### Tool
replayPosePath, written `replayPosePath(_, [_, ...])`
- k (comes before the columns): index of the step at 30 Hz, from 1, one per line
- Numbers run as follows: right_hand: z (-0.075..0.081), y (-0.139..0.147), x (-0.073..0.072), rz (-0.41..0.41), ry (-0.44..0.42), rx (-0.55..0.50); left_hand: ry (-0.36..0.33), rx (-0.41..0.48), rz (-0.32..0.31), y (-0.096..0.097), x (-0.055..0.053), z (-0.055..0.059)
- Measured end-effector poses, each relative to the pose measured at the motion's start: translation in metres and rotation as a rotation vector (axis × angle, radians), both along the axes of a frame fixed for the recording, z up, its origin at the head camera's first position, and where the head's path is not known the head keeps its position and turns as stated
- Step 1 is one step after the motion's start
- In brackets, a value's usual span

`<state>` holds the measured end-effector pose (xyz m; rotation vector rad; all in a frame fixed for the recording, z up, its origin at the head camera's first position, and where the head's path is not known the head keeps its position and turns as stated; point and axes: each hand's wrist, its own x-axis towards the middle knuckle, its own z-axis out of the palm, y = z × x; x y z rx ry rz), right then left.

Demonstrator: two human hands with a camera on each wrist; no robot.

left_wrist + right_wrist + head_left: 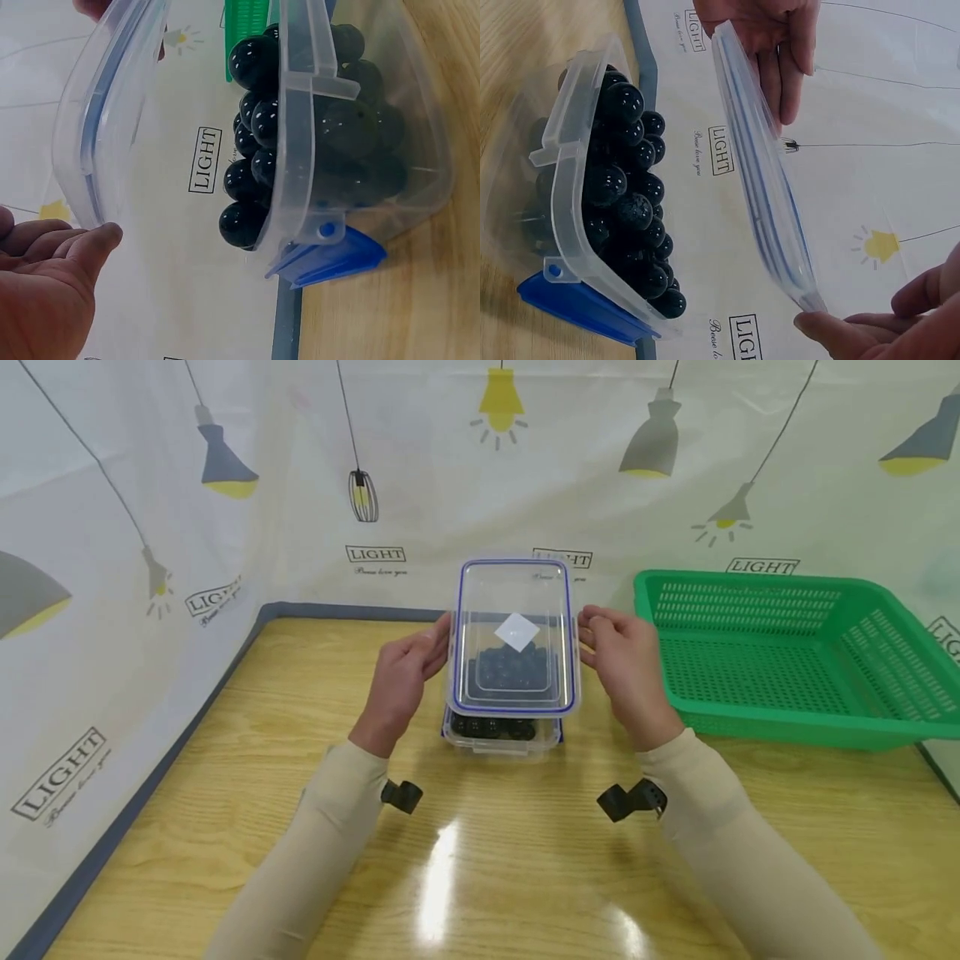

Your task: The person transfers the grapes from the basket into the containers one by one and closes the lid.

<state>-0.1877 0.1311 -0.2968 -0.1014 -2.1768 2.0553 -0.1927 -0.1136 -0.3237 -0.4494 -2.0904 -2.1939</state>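
A clear plastic lid point(517, 602) with a blue seal and a white diamond label is held tilted above a clear food container point(510, 746). My left hand point(405, 681) holds the lid's left edge, and my right hand point(626, 672) holds its right edge. Fingertips point(109, 232) of the left hand touch the rim in the left wrist view. Seen from the right wrist, the lid stands apart from the container's rim. Shiny dark round balls or fruit point(630, 187) heap above that rim. Blue side flaps point(330, 259) hang folded outward from the container.
A green slotted plastic basket point(757, 714) stands on the right of the wooden table point(300, 735). Behind the table hangs a pale cloth backdrop point(420, 435) printed with lamps. Dark wrist straps point(633, 800) are worn over the beige sleeves.
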Motion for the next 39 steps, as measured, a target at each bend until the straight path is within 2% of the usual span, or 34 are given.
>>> replayPosePath(6, [-0.003, -0.001, 0.0, -0.015, 0.086, -0.028, 0.086, 0.018, -0.05, 0.001, 0.001, 0.0])
replayPosePath(12, [-0.003, -0.003, 0.001, -0.022, 0.158, -0.05, 0.167, 0.044, -0.052, 0.003, 0.003, 0.003])
replayPosePath(19, [-0.003, -0.005, 0.004, -0.011, 0.168, -0.06, 0.201, 0.071, -0.064, 0.005, 0.003, 0.005])
replayPosePath(25, [-0.009, -0.004, 0.004, -0.015, 0.297, -0.077, 0.219, 0.104, -0.085, 0.006, 0.002, 0.005])
replayPosePath(29, [-0.012, -0.004, 0.003, -0.029, 0.39, -0.169, 0.217, 0.206, -0.116, 0.007, 0.001, 0.004])
replayPosePath(34, [-0.015, -0.005, 0.0, -0.005, 0.497, -0.38, 0.226, 0.333, -0.143, 0.008, 0.001, 0.001])
replayPosePath(39, [-0.018, -0.008, -0.002, 0.025, 0.518, -0.543, 0.249, 0.38, -0.132, 0.009, 0.002, -0.003])
